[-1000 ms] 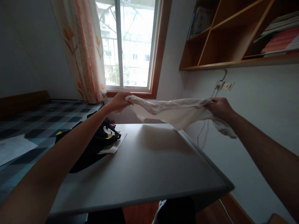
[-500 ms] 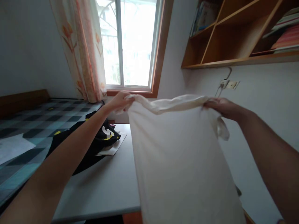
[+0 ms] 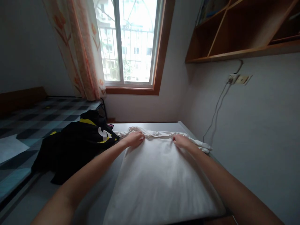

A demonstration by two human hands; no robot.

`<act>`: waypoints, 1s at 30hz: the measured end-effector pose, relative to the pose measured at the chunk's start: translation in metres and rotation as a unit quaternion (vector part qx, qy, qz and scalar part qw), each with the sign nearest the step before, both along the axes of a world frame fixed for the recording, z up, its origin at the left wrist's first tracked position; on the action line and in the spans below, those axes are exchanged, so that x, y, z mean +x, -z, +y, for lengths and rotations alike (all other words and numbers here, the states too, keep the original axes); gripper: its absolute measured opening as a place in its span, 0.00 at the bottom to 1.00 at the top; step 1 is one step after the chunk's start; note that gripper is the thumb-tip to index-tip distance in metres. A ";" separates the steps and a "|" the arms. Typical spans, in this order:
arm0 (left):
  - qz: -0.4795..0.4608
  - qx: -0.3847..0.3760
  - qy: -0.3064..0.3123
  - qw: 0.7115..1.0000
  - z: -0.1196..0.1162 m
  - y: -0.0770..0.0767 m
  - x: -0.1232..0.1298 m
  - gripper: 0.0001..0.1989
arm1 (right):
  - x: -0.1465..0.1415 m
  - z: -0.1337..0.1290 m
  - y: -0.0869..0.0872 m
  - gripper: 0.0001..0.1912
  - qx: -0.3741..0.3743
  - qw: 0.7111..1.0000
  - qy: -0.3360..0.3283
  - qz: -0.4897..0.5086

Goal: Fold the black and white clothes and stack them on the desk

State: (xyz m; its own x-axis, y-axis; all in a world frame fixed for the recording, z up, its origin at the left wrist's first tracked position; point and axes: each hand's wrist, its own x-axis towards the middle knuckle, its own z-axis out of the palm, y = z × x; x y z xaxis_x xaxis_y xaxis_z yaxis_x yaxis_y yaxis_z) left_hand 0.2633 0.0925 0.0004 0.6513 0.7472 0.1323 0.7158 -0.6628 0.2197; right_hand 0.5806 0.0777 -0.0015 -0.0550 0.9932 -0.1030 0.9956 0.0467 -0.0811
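A white shirt (image 3: 161, 181) lies spread over the white table (image 3: 100, 193), its body stretching toward me and down over the near edge. Along its far end the cloth is bunched in a band of folds. My left hand (image 3: 134, 139) has its fingers closed on the cloth at the left of that band. At the right of it, my right hand (image 3: 182, 141) pinches the fabric too. Loose folds, apparently sleeves, stick out beyond both hands.
A black garment (image 3: 70, 147) with yellow and white patches lies left, between table and checkered bed (image 3: 30, 125). Wooden shelves (image 3: 243, 34) overhang at the upper right. Cords run down the wall from a socket (image 3: 243, 80). A window (image 3: 137, 47) and curtain (image 3: 81, 50) are behind.
Both hands have come down with the shirt and moved closer together. The shirt hung raised before; now it lies on the table.
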 end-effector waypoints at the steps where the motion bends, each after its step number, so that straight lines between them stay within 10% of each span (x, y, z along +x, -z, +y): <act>1: 0.005 0.008 -0.007 1.000 0.002 0.001 0.002 0.14 | -0.002 0.002 0.002 0.14 0.009 1.000 0.001 -0.001; 13: -0.023 0.015 -0.187 0.982 0.055 0.031 0.026 0.34 | -0.005 0.059 0.024 0.31 0.108 0.978 0.028 0.175; 23: 0.025 0.031 -0.155 0.987 0.055 0.044 0.026 0.27 | -0.030 0.040 0.050 0.37 0.067 0.990 0.121 0.025; 30: 0.019 0.010 -0.206 0.978 0.048 0.053 0.047 0.34 | -0.012 0.083 0.047 0.38 0.020 0.998 0.057 0.017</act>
State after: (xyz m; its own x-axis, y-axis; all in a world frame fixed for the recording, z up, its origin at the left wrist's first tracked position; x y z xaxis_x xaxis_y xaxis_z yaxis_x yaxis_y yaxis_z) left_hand 0.3107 0.1401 -0.0527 0.3002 0.9450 0.1302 0.9305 -0.3201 0.1779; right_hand 0.5683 0.1608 -0.0488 0.0557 0.9964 -0.0639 0.9914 -0.0628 -0.1149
